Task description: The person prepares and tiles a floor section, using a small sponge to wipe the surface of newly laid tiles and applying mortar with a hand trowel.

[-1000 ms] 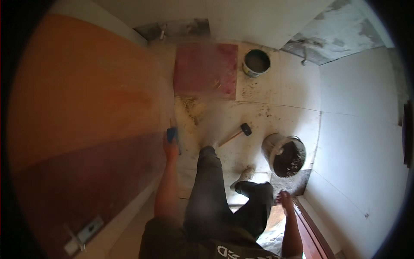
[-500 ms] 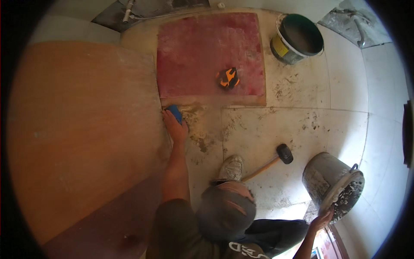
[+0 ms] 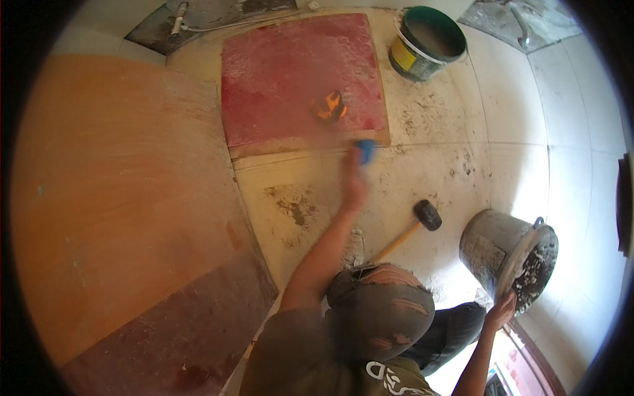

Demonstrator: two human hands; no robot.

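Left hand (image 3: 354, 181), motion-blurred, gripping blue item (image 3: 365, 152) near lower edge of red panel (image 3: 284, 79). Right hand (image 3: 502, 313) clamped on rim of grey bucket (image 3: 487, 244). Mallet (image 3: 428, 215) nearby.

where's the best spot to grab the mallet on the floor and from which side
Probably mid-handle, from above and the right. The mallet lies with its slim wooden handle bare along the middle, slanting back toward the knee, which hides the near end. The shoe crowds the left, while bare floor lies right. The thick black head looks bulkier to grasp.
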